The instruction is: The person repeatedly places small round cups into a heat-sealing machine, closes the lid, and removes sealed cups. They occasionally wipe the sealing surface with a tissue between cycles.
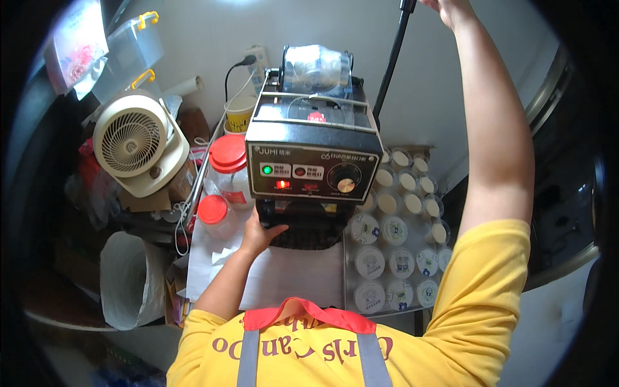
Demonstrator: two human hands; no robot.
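Observation:
A cup-sealing machine (312, 164) by JUMI stands before me, with a green and an orange-red light glowing on its front panel. A roll of clear film (316, 67) is mounted on top. My left hand (258, 234) grips the left side of the black lower tray (309, 227), thumb over its front edge. What is inside the tray is hidden in shadow. At the top edge my right hand (447, 9) is raised beside the machine's long black lever (390, 63). Most of that hand is cut off, so its hold on the lever cannot be told.
Right of the machine, a metal tray (350, 271) holds several pale-filled open cups (388, 203) and several cups with printed tops (370, 262). Red-lidded jars (228, 155) stand at left. Farther left are a beige fan (133, 140), a white-lined bin (121, 285) and loose cables (181, 217).

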